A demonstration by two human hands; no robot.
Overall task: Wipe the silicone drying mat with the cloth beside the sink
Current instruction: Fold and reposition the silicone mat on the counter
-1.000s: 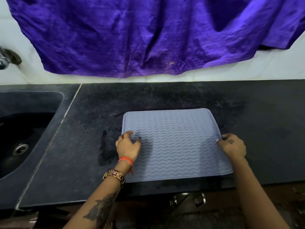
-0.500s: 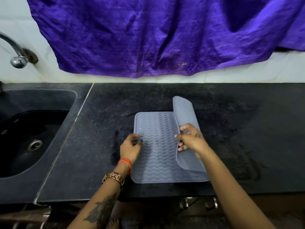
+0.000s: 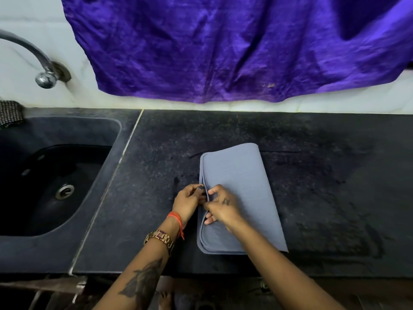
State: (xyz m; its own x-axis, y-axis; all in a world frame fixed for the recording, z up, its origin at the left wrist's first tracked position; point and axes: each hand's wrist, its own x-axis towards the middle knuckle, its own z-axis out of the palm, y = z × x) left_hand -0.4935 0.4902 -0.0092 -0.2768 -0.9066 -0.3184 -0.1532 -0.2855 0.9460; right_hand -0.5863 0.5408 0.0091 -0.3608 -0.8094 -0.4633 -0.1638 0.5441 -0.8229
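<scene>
Two bare forearms reach in from the front edge of a dark stone bench (image 3: 290,139), and both hands meet at the left edge of a grey-blue silicone drying mat (image 3: 241,186) that lies folded in half, smooth underside up, near the front edge and a little right of the bench's middle. The left hand (image 3: 190,203), wearing a gold watch and an orange thread, pinches the doubled edge from outside with curled fingers and thumb. The right hand (image 3: 221,208) lies on top of the fold, its fingers curled over the same edge and tucked between the layers. The step in hand appears to be folding or turning the mat, and it would go best with the two edges kept lined up, the grip near the middle of the edge, and the fold pressed flat so the silicone does not spring open. Further left, the sink (image 3: 55,175) is sunk into the bench. At its far left corner lies a checked cloth (image 3: 10,114), well apart from both hands. A curved tap (image 3: 42,70) and a hanging purple fabric (image 3: 223,48) stand against the far wall.
</scene>
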